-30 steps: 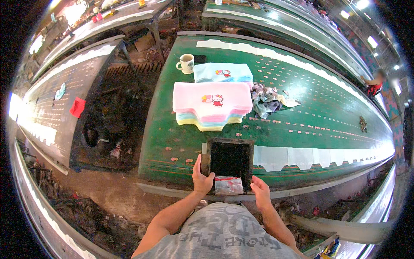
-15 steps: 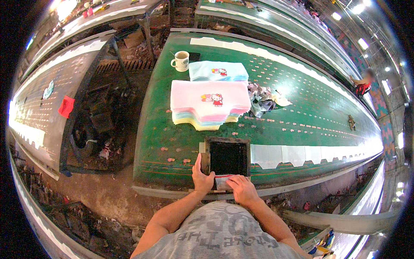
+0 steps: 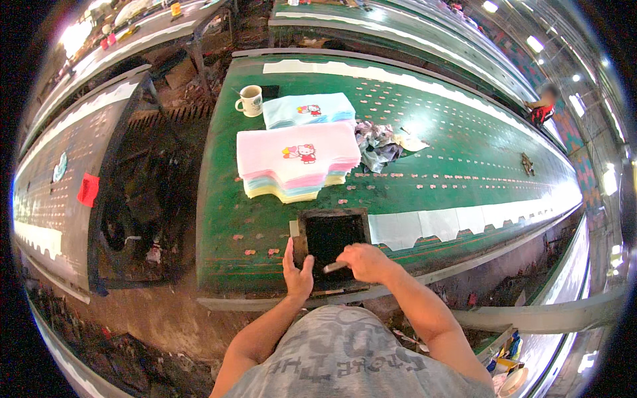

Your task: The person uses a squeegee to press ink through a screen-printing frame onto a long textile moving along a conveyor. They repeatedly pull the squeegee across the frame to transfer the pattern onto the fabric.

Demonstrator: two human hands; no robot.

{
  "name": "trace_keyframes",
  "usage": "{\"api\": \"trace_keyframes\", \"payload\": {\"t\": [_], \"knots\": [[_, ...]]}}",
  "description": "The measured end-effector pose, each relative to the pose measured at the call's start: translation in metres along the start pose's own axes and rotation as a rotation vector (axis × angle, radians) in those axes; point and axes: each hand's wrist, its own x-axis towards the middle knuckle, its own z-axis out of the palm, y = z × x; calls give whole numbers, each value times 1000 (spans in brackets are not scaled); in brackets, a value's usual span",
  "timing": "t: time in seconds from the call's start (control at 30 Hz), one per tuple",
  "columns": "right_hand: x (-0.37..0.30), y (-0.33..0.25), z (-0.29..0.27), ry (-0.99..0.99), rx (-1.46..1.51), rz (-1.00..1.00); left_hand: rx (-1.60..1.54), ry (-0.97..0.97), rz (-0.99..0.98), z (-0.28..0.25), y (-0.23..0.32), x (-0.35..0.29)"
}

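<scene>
A dark screen-printing frame point(image 3: 363, 222) lies on the green table near its front edge, its black mesh facing up. My left hand point(image 3: 298, 273) rests against the frame's left side, its fingers stretched up and the thumb apart. Over the near part of the mesh, my right hand point(image 3: 368, 263) is closed round a squeegee point(image 3: 335, 267); only its pale end shows past the fingers. Beyond the frame sits a stack of cut fabric pieces point(image 3: 265, 149), pink on top with yellow and blue layers below, bearing a printed cartoon motif.
Behind that stack lies a light blue pile point(image 3: 332, 104), with a mug point(image 3: 251, 103) to its left. Crumpled cloths point(image 3: 379, 146) lie to its right. White pieces point(image 3: 431, 224) line the table's front edge. Another person point(image 3: 543, 109) stands at the far right.
My right hand has lifted and turned the squeegee, which lay across the frame's near end between both hands. My left hand has let go of it and stays by the frame. The view has shifted.
</scene>
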Motion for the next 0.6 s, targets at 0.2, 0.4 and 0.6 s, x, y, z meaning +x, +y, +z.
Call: {"api": "trace_keyframes", "payload": {"t": [0.2, 0.4, 0.6], "knots": [[56, 30, -12, 253, -95, 23, -71, -46, 31, -5, 4, 8], [56, 14, 6, 383, -70, 64, -13, -68, 38, -19, 10, 10], [5, -18, 47, 408, -151, 18, 38, -40, 116, -14, 9, 10]]}}
